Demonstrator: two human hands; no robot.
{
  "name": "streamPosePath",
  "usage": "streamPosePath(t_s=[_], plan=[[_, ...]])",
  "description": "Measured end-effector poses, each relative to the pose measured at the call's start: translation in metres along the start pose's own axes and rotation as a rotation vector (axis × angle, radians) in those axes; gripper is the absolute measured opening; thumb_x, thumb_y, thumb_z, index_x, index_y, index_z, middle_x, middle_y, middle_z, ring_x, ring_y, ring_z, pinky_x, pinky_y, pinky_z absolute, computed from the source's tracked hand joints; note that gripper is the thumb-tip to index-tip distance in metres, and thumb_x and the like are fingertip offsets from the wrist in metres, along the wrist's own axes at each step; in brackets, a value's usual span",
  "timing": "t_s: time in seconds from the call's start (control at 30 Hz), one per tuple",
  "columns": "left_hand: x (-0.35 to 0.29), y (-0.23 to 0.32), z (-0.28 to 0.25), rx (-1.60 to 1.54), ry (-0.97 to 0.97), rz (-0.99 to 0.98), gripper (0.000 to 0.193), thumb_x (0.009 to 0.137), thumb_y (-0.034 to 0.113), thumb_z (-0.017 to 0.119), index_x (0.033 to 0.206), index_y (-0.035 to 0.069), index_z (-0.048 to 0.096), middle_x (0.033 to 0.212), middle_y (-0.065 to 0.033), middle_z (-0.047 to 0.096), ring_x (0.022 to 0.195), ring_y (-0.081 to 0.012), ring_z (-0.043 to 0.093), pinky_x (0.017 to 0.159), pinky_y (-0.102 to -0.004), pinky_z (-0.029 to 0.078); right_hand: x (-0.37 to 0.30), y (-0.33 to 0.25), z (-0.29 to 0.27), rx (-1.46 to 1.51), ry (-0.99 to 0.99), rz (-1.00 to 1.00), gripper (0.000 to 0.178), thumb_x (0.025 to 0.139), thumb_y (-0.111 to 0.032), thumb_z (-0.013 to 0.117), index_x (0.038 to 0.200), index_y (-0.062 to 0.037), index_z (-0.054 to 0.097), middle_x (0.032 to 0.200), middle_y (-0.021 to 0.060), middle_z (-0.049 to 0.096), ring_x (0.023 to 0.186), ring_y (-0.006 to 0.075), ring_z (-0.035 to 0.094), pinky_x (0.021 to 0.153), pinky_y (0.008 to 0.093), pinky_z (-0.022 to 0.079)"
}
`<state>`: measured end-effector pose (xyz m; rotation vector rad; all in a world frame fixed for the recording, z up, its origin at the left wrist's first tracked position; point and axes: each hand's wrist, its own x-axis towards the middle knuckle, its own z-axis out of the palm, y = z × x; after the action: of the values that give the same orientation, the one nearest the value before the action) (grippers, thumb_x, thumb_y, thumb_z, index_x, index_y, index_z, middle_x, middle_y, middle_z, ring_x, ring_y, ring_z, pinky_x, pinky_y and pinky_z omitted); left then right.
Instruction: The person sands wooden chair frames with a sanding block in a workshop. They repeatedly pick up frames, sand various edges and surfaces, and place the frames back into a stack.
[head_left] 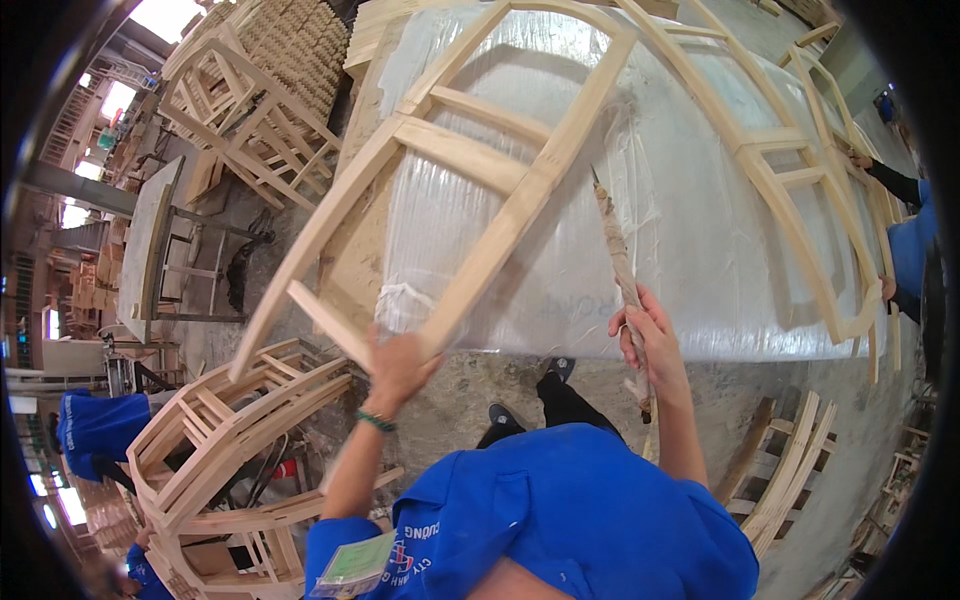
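Note:
A pale wooden chair frame (520, 200), with two long curved sides and crosspieces, lies tilted across the plastic-covered table (580, 300). My left hand (396, 372) is closed around its near end, where a crosspiece meets the side piece. In my right hand (655, 342) is a long thin tool (617, 245) with a wrapped, tan handle and a narrow dark pointed tip. The tip points away from me, beside the right side piece and apart from it. Its exact kind does not show.
Another chair frame (765, 185) lies at the right of the table, near a co-worker's blue sleeve (910, 250). Stacked frames (235, 420) stand at the near left, more frames (250, 110) at the far left. Wooden strips (790, 470) lie on the right floor.

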<state>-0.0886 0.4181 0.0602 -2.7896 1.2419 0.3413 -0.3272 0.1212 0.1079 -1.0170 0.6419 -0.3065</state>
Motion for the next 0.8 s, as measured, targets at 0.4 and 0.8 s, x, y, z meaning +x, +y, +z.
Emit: streamPosePath(t_s=[0.4, 0.8], plan=[[-0.071, -0.228, -0.025, -0.517, 0.008, -0.474, 0.067, 0.078, 0.054, 0.066, 0.122, 0.006, 0.054, 0.108, -0.0161, 0.065, 0.107, -0.0319, 0.061, 0.095, -0.0469, 0.042, -0.119, 0.044, 0.077, 0.11, 0.018, 0.146, 0.041, 0.094, -0.013, 0.048, 0.133, -0.0026, 0.043, 0.073, 0.0011, 0.052, 0.041, 0.0031, 0.037, 0.033, 0.0168, 0.031], [-0.11, -0.164, 0.006, -0.489, 0.07, -0.388, 0.048, 0.085, 0.05, 0.059, 0.09, 0.003, 0.051, 0.078, -0.0173, 0.059, 0.077, -0.0344, 0.058, 0.072, -0.0402, 0.045, -0.139, 0.031, 0.077, 0.119, -0.088, 0.048, 0.04, 0.096, -0.017, 0.041, 0.132, 0.0005, 0.042, 0.076, 0.0042, 0.055, 0.04, 0.0054, 0.038, 0.031, 0.0194, 0.031]])
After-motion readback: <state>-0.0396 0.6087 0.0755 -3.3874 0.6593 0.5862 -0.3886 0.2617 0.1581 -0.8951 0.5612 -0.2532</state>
